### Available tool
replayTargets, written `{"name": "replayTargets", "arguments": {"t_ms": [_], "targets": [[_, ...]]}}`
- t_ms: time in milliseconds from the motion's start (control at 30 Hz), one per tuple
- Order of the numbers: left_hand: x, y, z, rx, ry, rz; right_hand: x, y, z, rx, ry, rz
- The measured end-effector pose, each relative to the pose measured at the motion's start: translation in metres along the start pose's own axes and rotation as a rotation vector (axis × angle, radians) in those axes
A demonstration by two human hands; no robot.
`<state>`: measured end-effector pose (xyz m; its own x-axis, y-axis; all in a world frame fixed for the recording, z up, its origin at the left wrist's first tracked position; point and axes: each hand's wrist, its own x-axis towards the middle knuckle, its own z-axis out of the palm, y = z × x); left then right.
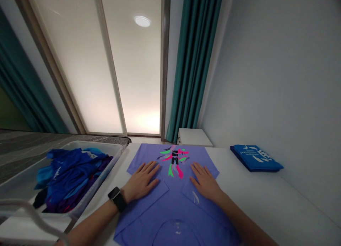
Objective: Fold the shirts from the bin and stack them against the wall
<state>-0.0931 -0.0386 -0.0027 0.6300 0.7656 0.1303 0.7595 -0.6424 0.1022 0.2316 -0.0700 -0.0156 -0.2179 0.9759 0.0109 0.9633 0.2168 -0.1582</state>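
Head view, as I watch from my remote station: a periwinkle T-shirt (173, 207) lies flat at 12 o'clock on a white table (266, 192), its neckline toward me and a bright print at the far end. The left hand (141, 180) and right hand (205, 182) rest palm-down on it, well apart, neither gripping. A white plastic bin (93, 144) of crumpled blue garments (71, 178) sits at 9 o'clock; a folded blue shirt (254, 158) lies at 2 o'clock.

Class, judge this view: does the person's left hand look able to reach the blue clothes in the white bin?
Probably yes. The left hand lies flat on the lilac T-shirt, close beside the white plastic bin. Only the bin's rim separates it from the blue clothes, and nothing else appears in the way.
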Motion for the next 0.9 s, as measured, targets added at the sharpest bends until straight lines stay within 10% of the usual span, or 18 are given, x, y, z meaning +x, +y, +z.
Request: {"name": "replayTargets", "arguments": {"t_ms": [900], "targets": [[0.004,0.012,0.010,-0.055,0.022,-0.084,-0.014,0.017,0.012,0.022,0.056,0.004]]}}
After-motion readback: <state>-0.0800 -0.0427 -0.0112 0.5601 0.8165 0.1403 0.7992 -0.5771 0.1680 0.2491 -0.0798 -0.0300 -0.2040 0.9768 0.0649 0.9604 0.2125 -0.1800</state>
